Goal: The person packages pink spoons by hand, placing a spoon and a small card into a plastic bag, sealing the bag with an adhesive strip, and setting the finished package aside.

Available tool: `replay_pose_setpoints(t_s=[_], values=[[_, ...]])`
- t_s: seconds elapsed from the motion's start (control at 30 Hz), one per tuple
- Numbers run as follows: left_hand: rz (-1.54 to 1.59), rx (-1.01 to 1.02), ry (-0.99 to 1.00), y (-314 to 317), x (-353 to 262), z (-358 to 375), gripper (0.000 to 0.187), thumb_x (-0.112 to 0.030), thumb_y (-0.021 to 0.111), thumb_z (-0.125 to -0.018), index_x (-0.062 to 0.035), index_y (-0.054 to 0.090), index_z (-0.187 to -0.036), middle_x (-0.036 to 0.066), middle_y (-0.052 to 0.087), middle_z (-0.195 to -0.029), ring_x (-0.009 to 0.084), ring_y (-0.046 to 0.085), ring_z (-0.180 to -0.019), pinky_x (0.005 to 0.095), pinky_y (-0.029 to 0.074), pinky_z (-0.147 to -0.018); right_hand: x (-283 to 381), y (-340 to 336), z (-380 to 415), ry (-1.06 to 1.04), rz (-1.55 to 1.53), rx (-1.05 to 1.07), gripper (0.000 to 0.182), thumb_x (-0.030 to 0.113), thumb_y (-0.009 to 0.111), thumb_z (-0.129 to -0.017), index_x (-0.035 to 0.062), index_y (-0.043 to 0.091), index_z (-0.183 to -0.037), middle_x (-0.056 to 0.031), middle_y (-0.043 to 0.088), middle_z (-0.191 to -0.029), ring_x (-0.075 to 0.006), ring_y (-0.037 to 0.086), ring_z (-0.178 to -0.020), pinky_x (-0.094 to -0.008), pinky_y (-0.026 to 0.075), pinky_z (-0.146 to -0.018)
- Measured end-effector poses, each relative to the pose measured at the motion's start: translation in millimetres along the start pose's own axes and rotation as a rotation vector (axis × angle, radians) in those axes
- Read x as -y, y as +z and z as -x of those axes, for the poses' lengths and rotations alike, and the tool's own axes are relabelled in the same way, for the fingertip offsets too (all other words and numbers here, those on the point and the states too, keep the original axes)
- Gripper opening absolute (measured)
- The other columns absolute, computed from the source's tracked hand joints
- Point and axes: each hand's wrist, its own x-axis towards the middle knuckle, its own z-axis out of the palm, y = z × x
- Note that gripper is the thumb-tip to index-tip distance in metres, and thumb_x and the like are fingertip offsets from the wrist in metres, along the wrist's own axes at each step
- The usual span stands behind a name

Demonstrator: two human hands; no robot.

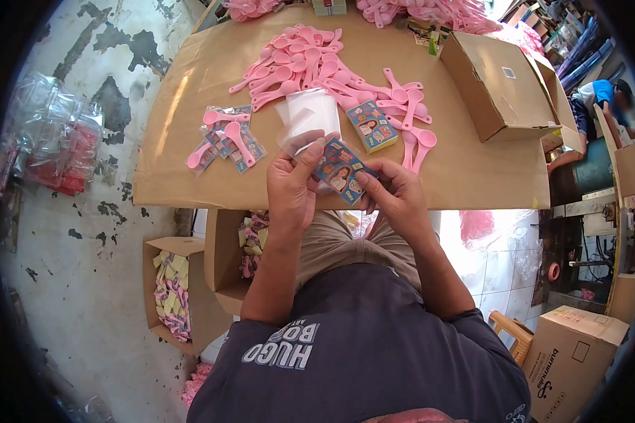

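Near the table's front edge, my left hand (296, 176) pinches a thin transparent plastic bag (289, 144), its thumb at the upper left corner of a blue printed card (339, 171). The card's lower right side is gripped between the thumb and fingers of my right hand (398, 194). Bag and card overlap in this view. Just beyond my hands lies a stack of white, filmy bags (314, 113). A pile of similar cards (372, 127) sits right of it. Several packets with pink spoons (238, 141) on them lie to the left.
A heap of pink spoons (296, 63) spreads over the cardboard-covered table (169, 169). At the right stands a cardboard box (497, 84). Below the table's left side, an open box (173, 296) holds bagged spoons. A person (596, 106) is at the far right.
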Motion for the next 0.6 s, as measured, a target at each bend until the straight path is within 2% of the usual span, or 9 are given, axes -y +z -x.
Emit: replay_pose_setpoints(t_s=[0.17, 0.23, 0.47, 0.53, 0.6], values=[[0.012, 0.033, 0.026, 7.6, 5.9, 4.5, 0.027, -0.009, 0.067, -0.1, 0.0023, 0.064, -0.124, 0.015, 0.073, -0.115, 0.0192, 0.073, -0.099, 0.035, 0.062, -0.085, 4.1, 5.6, -2.2, -0.013, -0.109, -0.089, 0.021, 0.014, 0.068, -0.101, -0.0027, 0.064, -0.113, -0.004, 0.07, -0.083, -0.0079, 0.068, -0.073, -0.0226, 0.056, -0.064], [0.04, 0.016, 0.044, 13.6, 5.1, 6.2, 0.025, -0.008, 0.07, -0.099, 0.0028, 0.066, -0.121, 0.012, 0.074, -0.107, 0.0143, 0.072, -0.092, 0.0296, 0.061, -0.081, 1.4, 5.7, -3.4, -0.05, -0.153, -0.147, 0.021, 0.013, 0.069, -0.1, -0.0024, 0.063, -0.113, -0.0045, 0.07, -0.085, -0.0085, 0.069, -0.075, -0.0229, 0.057, -0.065], [0.023, 0.057, 0.025, 20.6, 22.6, 16.3, 0.022, -0.008, 0.071, -0.098, -0.0005, 0.068, -0.118, 0.007, 0.075, -0.106, 0.01, 0.07, -0.09, 0.0253, 0.056, -0.081, -4.5, 7.6, -5.8, -0.092, -0.102, -0.148, 0.02, 0.011, 0.072, -0.098, 0.0016, 0.061, -0.111, -0.003, 0.069, -0.095, -0.0069, 0.065, -0.077, -0.0208, 0.052, -0.066], [-0.089, 0.069, 0.043, 19.0, 25.0, 18.2, 0.022, -0.006, 0.068, -0.099, 0.0017, 0.066, -0.12, 0.01, 0.072, -0.117, 0.0151, 0.07, -0.103, 0.0322, 0.057, -0.092, -2.5, 14.1, -6.9, -0.121, -0.077, -0.186, 0.02, 0.011, 0.072, -0.098, 0.002, 0.062, -0.112, -0.0024, 0.069, -0.097, -0.0063, 0.064, -0.077, -0.0204, 0.052, -0.066], [-0.082, 0.065, 0.034, 21.0, 25.3, 19.7, 0.026, -0.005, 0.067, -0.099, 0.0018, 0.064, -0.124, 0.011, 0.07, -0.123, 0.0143, 0.068, -0.105, 0.0317, 0.056, -0.094, -1.3, 18.2, -7.4, -0.161, -0.013, -0.192, 0.02, 0.012, 0.07, -0.099, 0.0011, 0.064, -0.114, -0.0023, 0.07, -0.1, -0.006, 0.065, -0.081, -0.021, 0.053, -0.067]])
